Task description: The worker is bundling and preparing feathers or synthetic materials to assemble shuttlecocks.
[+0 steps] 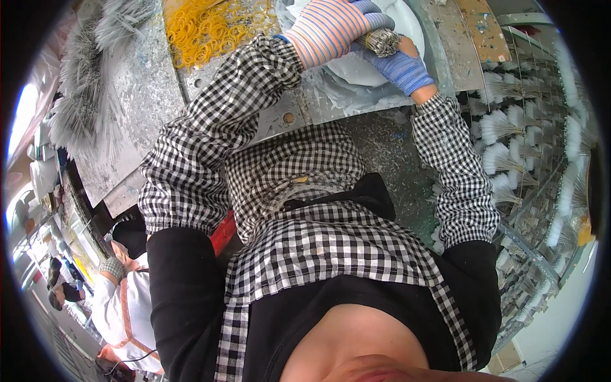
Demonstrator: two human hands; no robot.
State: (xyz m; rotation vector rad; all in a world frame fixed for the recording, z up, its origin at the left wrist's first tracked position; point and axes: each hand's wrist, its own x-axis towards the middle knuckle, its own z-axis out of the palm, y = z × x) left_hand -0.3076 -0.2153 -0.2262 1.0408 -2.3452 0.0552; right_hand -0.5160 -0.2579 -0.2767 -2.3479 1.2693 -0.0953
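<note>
Both of my gloved hands are together at the top of the view, over a round white dish [412, 27] holding whitish material. My left hand [331, 30], in a striped glove, is closed around a bundle of thin metal wire stems [382, 42] whose cut ends face me. From the right, my right hand [402, 69], in a blue glove with bare fingertips, grips the same bundle from below. The bundle's far end is hidden behind the left glove. Whitish smears cover the grey metal worktop [318, 105] around the dish.
Yellow rubber bands [216, 32] lie in a pile left of my hands. Bundles of grey wires [86, 108] rest farther left. A rack on the right holds rows of white-tufted wire brushes [503, 127]. Another person in white [124, 305] is at lower left.
</note>
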